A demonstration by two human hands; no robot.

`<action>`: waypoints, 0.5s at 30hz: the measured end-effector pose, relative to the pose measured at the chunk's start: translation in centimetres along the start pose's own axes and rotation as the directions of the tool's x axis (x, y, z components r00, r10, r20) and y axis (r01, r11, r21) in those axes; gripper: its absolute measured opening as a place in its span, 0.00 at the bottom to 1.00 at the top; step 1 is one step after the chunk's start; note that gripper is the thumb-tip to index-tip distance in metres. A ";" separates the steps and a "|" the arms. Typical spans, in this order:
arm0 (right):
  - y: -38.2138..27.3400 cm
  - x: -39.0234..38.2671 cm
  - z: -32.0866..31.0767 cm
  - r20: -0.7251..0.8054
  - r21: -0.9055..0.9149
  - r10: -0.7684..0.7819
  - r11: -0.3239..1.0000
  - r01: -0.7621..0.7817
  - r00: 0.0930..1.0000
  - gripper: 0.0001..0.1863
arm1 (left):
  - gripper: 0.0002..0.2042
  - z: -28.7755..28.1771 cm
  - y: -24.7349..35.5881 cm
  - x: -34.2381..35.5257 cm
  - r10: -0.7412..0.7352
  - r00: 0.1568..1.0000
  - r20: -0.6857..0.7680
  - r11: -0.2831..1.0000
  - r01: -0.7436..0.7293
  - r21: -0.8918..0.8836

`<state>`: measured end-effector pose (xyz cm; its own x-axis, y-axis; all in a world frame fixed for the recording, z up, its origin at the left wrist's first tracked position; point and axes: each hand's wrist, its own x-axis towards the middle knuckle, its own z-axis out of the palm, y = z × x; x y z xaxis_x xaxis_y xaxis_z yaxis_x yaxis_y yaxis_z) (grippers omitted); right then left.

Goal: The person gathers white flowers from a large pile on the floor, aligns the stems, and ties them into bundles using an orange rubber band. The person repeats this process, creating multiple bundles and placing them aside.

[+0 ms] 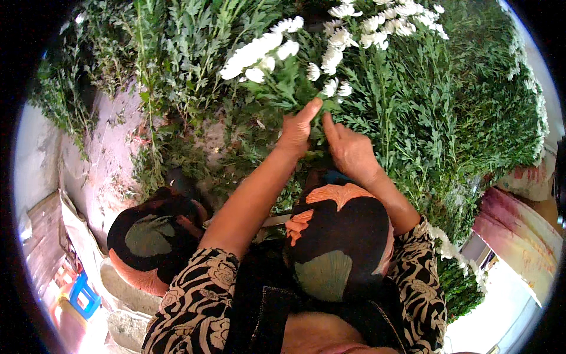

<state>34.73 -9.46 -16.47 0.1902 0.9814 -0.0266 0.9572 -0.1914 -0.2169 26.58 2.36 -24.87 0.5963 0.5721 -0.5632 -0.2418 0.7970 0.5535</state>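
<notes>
In front of me my left hand (298,130) is closed around leafy stems, its thumb pointing up along them. White chrysanthemums (256,54) fan out above that hand, their heads toward the upper left. Close beside it on the right is my right hand (355,152), its index finger stretched toward the stems and the other fingers curled under. Whatever those curled fingers hold is hidden. Just above the two hands, small white blooms (336,88) stand among green leaves.
A dense pile of cut chrysanthemum stems (413,112) lies to the right, with white heads along its far edge. More leafy stems (183,53) spread at the upper left. Loose leaves litter the pale ground (112,133). A blue plastic object (86,296) is at the lower left.
</notes>
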 end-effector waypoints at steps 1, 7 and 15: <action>-0.2 0.5 -0.4 0.055 0.050 -0.037 0.998 0.034 0.998 0.33 | 0.22 -0.7 0.5 0.1 -0.116 0.993 -0.009 0.985 0.116 0.125; 7.0 3.1 -0.2 -0.286 0.018 0.365 0.926 -0.376 0.886 0.20 | 0.15 -3.3 -0.1 2.2 -0.242 0.962 0.130 0.968 0.248 -0.035; 12.9 1.0 4.2 -0.391 0.245 0.575 0.818 -0.521 0.719 0.17 | 0.14 -3.7 -0.5 2.3 -0.235 0.957 0.168 0.966 0.249 -0.066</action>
<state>46.36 -10.88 -23.39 0.7725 0.5890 0.2373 0.6300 -0.6641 -0.4027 25.23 3.97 -28.74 0.7566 0.3274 -0.5660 -0.1357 0.9254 0.3539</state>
